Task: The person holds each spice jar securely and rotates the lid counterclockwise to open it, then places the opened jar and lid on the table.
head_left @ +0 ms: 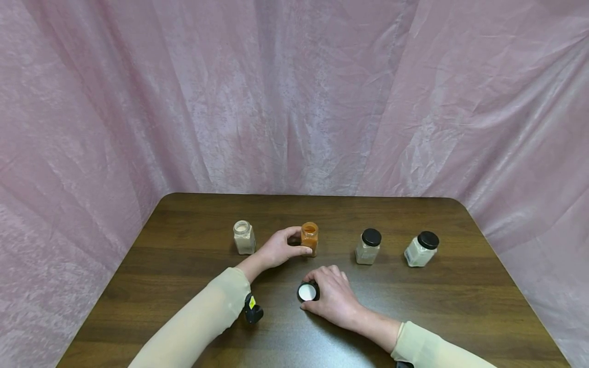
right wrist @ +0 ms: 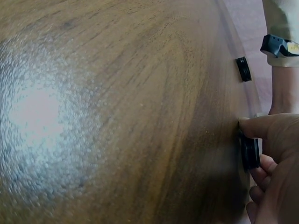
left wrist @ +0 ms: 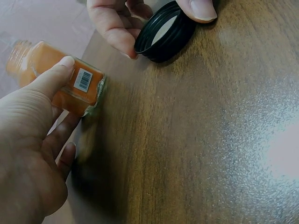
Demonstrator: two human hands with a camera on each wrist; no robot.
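Note:
My left hand (head_left: 277,249) grips a glass jar of orange contents (head_left: 310,236), thumb on the near side and fingers behind. The jar has no lid on its threaded mouth, and a barcode label (left wrist: 83,80) shows on its side in the left wrist view. Nearer to me, my right hand (head_left: 336,297) pinches a black screw lid (head_left: 307,292) by its rim, thumb on one edge and fingers on the other. The lid's white liner faces up, right at the tabletop. An uncapped jar with pale contents (head_left: 244,239) stands left of my left hand.
To the right on the brown wooden table (head_left: 193,220) stand a black-lidded jar (head_left: 367,250) and another black-lidded jar (head_left: 420,251). A second loose black lid (right wrist: 243,69) lies near the left sleeve in the right wrist view. A pink curtain (head_left: 294,102) hangs behind the table.

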